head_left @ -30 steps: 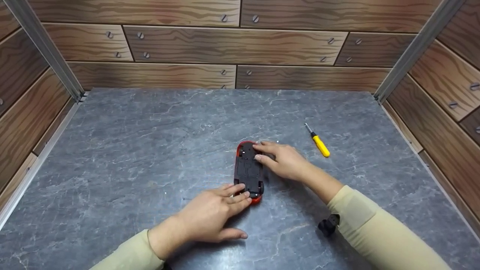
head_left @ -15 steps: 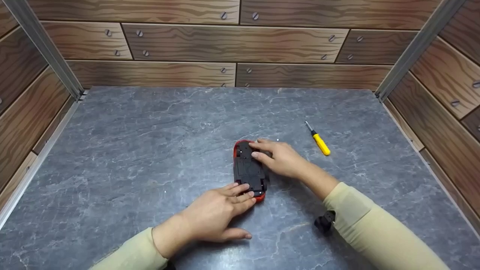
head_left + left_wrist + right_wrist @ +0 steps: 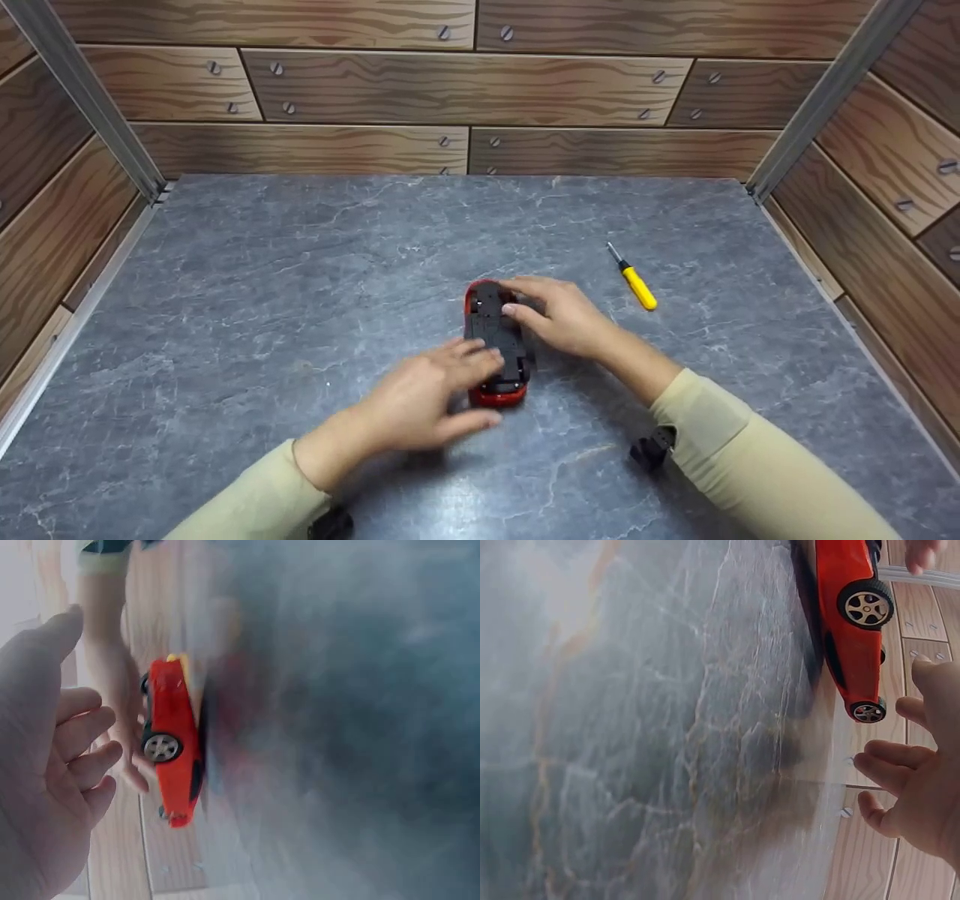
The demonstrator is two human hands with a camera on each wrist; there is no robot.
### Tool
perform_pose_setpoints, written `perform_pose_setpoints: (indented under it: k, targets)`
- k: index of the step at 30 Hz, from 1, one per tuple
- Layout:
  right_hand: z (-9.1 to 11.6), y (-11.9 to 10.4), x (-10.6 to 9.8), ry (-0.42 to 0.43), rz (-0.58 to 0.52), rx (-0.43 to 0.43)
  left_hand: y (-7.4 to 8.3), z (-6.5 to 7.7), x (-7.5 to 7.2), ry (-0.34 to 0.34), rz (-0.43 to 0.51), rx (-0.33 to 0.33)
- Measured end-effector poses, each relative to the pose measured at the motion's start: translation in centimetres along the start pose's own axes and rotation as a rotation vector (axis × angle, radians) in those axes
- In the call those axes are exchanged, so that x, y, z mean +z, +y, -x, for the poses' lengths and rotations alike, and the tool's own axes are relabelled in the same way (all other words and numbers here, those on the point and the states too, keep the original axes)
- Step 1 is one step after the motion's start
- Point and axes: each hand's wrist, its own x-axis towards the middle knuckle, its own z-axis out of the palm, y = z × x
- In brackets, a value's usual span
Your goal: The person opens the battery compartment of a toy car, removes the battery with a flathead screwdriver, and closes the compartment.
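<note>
A red toy car [image 3: 489, 328] lies upside down on the grey marbled table, its black underside facing up. In the left wrist view its red side and spoked wheel [image 3: 162, 748] show. My left hand [image 3: 418, 396] is over the car's near left side with loosely extended fingers; whether they touch it, I cannot tell. My right hand [image 3: 566, 319] is beside the far right part of the car, thumb over the underside's edge and fingers along the far corner. The right wrist view shows that hand's fingers [image 3: 889, 765] loosely bent with nothing gripped.
A screwdriver [image 3: 634, 281] with a yellow handle lies right of the car, its metal tip pointing away. One tiny bright speck [image 3: 328, 384] is on the table at left. Wood-patterned walls [image 3: 465, 90] and metal corner posts [image 3: 832, 97] enclose the table.
My left hand has lifted and drawn back from the car's near end, uncovering its red bumper. The car has shifted slightly left at its far end; my right hand stays beside it.
</note>
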Motion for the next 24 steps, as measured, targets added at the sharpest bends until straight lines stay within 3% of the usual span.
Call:
perform_pose_setpoints:
  k: [4,8,14,19,24]
  targets:
    - [0.3,-0.2,-0.1,0.047,-0.035,-0.014,-1.5,-0.6,-0.6,0.094,0.176,-0.142]
    - [0.7,-0.3,-0.2,0.056,-0.078,0.029,-3.3,-1.2,-0.6,0.169,0.335,-0.278]
    - [1.2,-0.4,-0.2,0.028,-0.097,0.085,-5.0,-1.9,0.1,0.174,0.501,-0.472]
    - [1.7,-0.1,0.1,0.035,-0.108,0.074,-5.7,-2.2,0.7,0.169,0.554,-0.506]
    - [2.0,0.1,0.4,0.041,-0.125,0.062,-6.1,-2.3,1.2,0.162,0.640,-0.468]
